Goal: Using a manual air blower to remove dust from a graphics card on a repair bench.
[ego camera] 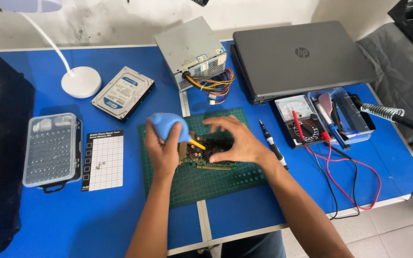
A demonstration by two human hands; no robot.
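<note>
Small circuit board with dark heatsink lies flat on the green cutting mat, directly under the right hand. Right fingers are spread and curled over the board's top, touching it, steadying rather than clenched. Blue rubber air blower sits squeezed in the left hand, fingers wrapped around the bulb; its yellow nozzle points at the board's left edge, just beside the right fingertips. Black screwdriver lies right of the right wrist. White grid screw mat is left of the left hand, clear bit case further left. Hard drive, power supply, closed laptop and analog multimeter sit beyond the fingers.
</note>
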